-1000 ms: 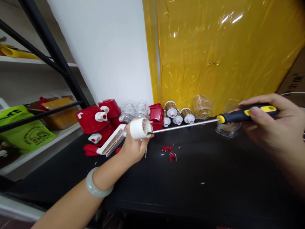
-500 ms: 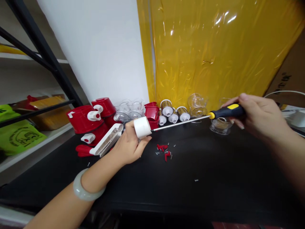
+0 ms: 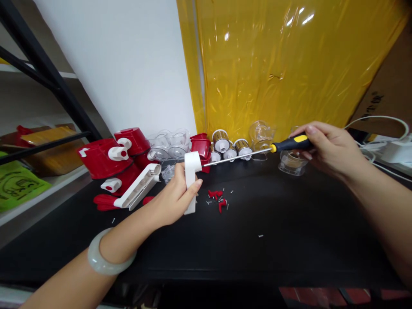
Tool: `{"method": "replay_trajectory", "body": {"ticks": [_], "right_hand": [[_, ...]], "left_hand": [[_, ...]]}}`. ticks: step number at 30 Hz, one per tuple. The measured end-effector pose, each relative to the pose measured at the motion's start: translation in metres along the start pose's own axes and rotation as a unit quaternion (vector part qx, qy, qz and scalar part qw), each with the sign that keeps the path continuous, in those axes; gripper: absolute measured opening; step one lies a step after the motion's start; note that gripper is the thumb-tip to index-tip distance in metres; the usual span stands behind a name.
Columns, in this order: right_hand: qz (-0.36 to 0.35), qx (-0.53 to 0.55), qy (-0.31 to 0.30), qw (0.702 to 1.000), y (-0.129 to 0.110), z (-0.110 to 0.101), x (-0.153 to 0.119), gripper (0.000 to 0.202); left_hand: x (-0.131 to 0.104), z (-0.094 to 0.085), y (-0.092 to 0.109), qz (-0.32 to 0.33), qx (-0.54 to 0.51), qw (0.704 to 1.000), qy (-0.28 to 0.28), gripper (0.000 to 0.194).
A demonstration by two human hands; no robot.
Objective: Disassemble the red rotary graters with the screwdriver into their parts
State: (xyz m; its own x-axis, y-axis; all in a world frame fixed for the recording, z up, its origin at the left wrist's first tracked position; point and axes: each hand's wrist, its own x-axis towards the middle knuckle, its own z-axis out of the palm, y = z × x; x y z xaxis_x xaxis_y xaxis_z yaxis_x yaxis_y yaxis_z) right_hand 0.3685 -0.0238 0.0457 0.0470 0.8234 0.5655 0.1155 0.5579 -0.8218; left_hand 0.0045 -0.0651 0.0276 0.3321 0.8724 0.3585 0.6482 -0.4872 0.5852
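We are gripping one white plastic part (image 3: 190,180) in our left hand (image 3: 172,199). To its right, our right hand (image 3: 328,146) is closing around one screwdriver (image 3: 257,153), tip meeting the part. Three gold-banded drums (image 3: 230,148) are standing just behind the shaft.

White plastic part (image 3: 190,180); screwdriver (image 3: 257,152) inserted

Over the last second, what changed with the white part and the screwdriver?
The left hand has turned the white part: its round end faced the camera, now it shows side-on and stands on the black table. The right hand kept its grip on the screwdriver, tip still at the part. The camera swung, so everything slid left in view. Red housings, metal drums and loose screws stayed put.
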Motion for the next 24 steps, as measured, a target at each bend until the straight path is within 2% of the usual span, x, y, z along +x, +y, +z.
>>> {"method": "replay_trajectory", "body": {"ticks": [4,8,10,14,20,22,24], "right_hand": [[0.019,0.035,-0.03,0.999,0.004,0.001,0.0,0.033],[0.048,0.06,-0.052,0.996,0.004,0.003,0.0,0.036],[0.049,0.069,-0.048,0.995,0.004,0.003,-0.001,0.035],[0.061,0.062,-0.038,0.995,0.006,0.0,-0.001,0.035],[0.13,0.027,-0.033,0.991,0.003,0.002,0.001,0.047],[0.165,-0.029,-0.06,0.984,0.002,0.001,0.002,0.051],[0.196,-0.133,-0.102,0.966,0.003,-0.001,0.002,0.065]], "left_hand": [[0.0,0.004,-0.003,-0.041,-0.142,0.988,-0.051,0.031],[0.0,0.0,0.002,-0.062,-0.213,0.973,-0.056,0.037],[0.001,-0.004,0.005,-0.08,-0.211,0.972,-0.066,0.038],[0.003,-0.005,0.004,-0.109,-0.194,0.967,-0.122,0.038],[0.004,0.002,-0.003,-0.118,-0.185,0.965,-0.146,0.039],[0.004,0.004,-0.003,-0.122,-0.158,0.97,-0.141,0.04],[0.002,0.006,-0.002,-0.104,-0.16,0.975,-0.112,0.039]]}}
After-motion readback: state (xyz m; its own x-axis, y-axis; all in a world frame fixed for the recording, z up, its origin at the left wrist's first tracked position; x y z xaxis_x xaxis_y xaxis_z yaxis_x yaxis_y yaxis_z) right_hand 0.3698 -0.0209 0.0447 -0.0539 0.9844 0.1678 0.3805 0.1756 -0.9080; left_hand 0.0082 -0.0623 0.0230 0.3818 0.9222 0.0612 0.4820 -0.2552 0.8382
